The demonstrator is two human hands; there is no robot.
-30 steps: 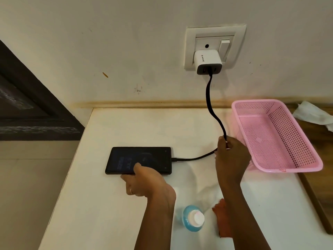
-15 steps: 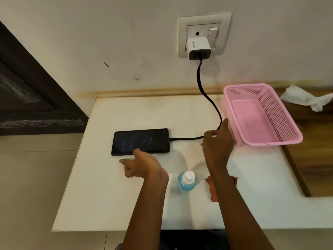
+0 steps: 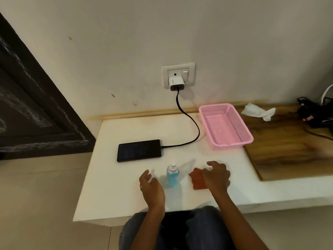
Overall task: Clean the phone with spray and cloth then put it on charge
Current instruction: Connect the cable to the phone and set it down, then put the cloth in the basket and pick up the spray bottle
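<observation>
Both hands hold nothing. Left hand (image 3: 151, 184) hovers above the white table (image 3: 111, 195), fingers loosely spread, just beside the spray bottle (image 3: 172, 175) that stands upright with blue liquid. Right hand (image 3: 217, 175) is also relaxed and empty, over the right part of the orange cloth (image 3: 197, 180). Farther back the phone (image 3: 139, 153) lies flat, screen dark, and the black cable (image 3: 191, 123) joins it to the white charger (image 3: 176, 83) in the wall socket. Pink basket (image 3: 226, 126) stands near the cable
</observation>
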